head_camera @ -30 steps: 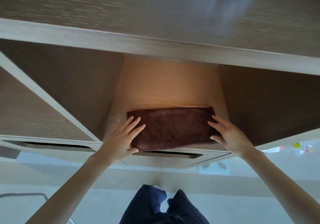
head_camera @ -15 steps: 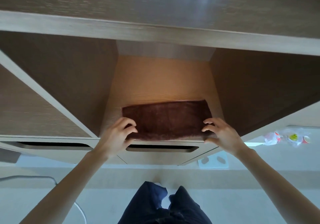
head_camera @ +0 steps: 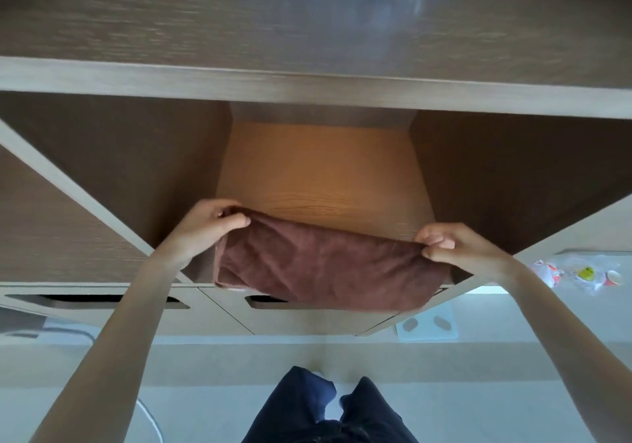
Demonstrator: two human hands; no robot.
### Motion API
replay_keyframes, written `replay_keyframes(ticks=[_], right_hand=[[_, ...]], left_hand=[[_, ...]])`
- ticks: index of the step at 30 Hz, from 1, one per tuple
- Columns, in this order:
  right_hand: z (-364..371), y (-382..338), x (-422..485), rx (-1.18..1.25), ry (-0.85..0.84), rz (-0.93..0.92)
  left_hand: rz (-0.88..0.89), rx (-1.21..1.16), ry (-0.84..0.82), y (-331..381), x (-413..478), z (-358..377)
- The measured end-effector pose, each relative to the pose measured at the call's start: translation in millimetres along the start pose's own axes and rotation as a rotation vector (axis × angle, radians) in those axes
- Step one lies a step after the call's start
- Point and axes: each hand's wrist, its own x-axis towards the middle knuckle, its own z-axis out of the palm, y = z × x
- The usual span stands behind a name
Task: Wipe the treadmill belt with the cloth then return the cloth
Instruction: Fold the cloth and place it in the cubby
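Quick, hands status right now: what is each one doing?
Left hand: closed, pinching the left upper corner of the brown cloth.
Right hand: closed, pinching the cloth's right upper corner.

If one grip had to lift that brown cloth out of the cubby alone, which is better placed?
Left, probably. The left grip curls round a whole corner of the cloth, while the right grip only pinches its top edge. Both hold it, so it's close.

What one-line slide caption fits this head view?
Left hand and right hand pinch the brown cloth by its top corners at the open cabinet shelf.
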Motion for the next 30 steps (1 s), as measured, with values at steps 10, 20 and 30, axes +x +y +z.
replay_keyframes(ticks=[10, 20, 30], right_hand=[[17.5, 30.0, 56.6, -0.434, 0.319, 0.193], [22.3, 42.9, 31.4, -0.736, 0.184, -0.066], [72.1, 33.8, -7.4, -0.646, 0.052, -0.241]], left_hand=[[0.049, 0.661, 0.189, 24.2, 110.3, 53.2], [0.061, 1.085, -0.045, -28.6, 46.1, 128.6], [0.389, 1.111, -0.149, -7.6, 119.3, 83.8]])
